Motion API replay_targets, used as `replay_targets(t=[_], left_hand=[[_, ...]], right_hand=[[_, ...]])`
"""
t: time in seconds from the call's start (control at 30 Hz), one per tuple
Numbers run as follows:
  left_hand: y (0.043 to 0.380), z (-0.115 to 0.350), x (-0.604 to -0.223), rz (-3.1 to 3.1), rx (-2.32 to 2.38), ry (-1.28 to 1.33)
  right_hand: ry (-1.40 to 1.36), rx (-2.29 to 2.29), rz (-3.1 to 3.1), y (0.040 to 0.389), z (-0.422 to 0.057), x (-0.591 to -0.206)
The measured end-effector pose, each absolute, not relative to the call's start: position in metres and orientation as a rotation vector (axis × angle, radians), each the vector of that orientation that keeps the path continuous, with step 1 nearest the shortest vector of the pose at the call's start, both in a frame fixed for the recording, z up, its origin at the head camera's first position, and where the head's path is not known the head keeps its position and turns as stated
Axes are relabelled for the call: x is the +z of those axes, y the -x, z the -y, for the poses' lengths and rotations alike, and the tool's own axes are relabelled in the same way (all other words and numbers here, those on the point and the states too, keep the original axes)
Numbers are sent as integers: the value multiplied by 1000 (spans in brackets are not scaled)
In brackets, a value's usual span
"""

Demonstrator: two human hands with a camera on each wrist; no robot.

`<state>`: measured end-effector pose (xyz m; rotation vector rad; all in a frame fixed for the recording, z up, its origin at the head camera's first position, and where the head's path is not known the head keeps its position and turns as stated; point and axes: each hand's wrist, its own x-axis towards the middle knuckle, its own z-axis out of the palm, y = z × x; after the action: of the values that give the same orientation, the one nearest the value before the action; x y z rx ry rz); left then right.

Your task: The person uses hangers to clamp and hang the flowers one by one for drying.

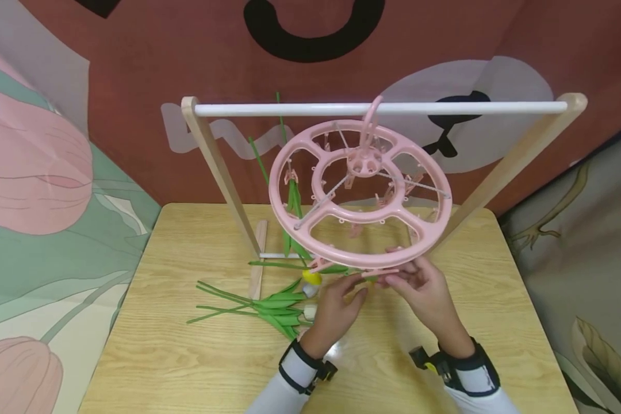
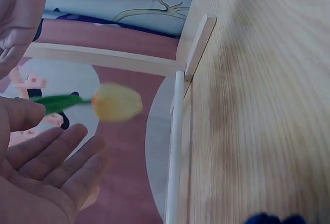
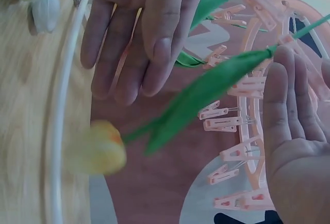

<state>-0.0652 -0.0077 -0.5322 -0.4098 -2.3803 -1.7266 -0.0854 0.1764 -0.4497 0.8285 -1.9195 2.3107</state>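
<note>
Observed left hand (image 2: 49, 177) at lower left, palm showing, with fingers extended. Noted blurred yellow tulip (image 2: 117, 102) above fingertips, with green leaf (image 2: 59, 104). Recorded right hand (image 2: 21, 12) at upper left, partly out of view. Logged pink clips (image 2: 35, 82) behind, white rod (image 2: 176, 146), wooden tabletop (image 2: 273, 90).

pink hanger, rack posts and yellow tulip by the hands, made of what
Hanger: likely moulded plastic, glossy, its even pink catching light. Rack posts: probably matte wood, going by the pale tan colour. Yellow tulip: seems artificial; its uniform green leaf could be satiny plastic or cloth, the bloom too blurred to tell.
</note>
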Motion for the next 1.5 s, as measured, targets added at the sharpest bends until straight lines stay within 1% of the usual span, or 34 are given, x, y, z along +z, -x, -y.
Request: replay_targets(t=[0.23, 0.47, 0.63, 0.73, 0.83, 1.0, 1.13, 1.33, 1.5], left_hand=[[60, 26, -532, 2491, -1634, 522], [50, 53, -537, 2571, -1568, 598], [40, 77, -542, 2588, -1542, 621], [34, 92, -544, 2626, -1513, 552], [30, 107, -543, 2662, -1486, 428], [27, 131, -540, 2707, -1337, 255], [23, 150, -542, 2757, -1199, 177], [18, 174, -549, 2806, -1162, 96], [16, 196, -556, 2850, -1074, 59]], right_hand=[[-816, 2376, 1883, 81, -181, -453], [-663, 2376, 1827, 72, -182, -460], [-783, 2432, 1575, 71, -183, -470], [-891, 2422, 1552, 68, -187, -476], [-1007, 2350, 1696, 65, -190, -482], [-1213, 2108, 1945, 64, -188, -487], [-1274, 1810, 2185, 64, -180, -486], [-1345, 1363, 2460, 63, -161, -484], [-1415, 1269, 2480, 66, -135, -487]])
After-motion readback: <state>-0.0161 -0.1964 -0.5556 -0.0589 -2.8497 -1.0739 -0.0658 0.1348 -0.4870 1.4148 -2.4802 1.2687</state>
